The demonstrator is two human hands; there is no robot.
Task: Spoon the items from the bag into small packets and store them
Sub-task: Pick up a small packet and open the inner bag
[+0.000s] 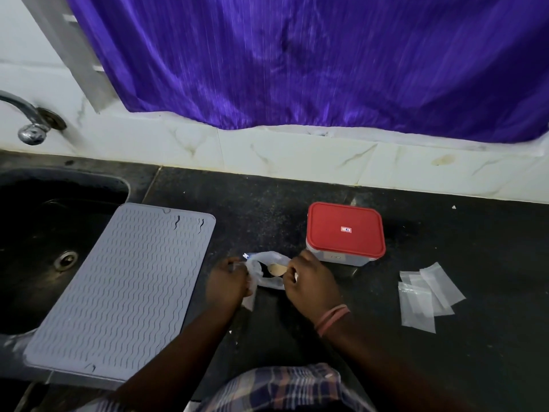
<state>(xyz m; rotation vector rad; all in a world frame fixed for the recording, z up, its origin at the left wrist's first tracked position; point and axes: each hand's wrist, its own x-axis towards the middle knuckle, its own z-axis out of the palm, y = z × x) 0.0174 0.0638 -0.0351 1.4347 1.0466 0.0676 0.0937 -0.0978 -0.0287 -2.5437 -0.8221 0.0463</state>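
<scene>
- Bag: clear plastic, centre of the frame, low on the dark tabletop, lying between the two hands with its mouth open.
- Left hand: just left of the bag, fingers closed on the bag's left edge; a small packet hangs at the same hand, below the bag.
- Right hand: just right of the bag, fingers pinched on a spoon; the pale bowl of the spoon sits at the bag's mouth.
- Box: red lid, clear body, above and right of the right hand, close but apart from it.
- Packets: several flat clear ones, overlapping, lower right of the frame, well apart from both hands.
- Mat: grey, ribbed, left of the hands, partly over the sink.
- Tap: upper left.
- Curtain: purple, across the top.
</scene>
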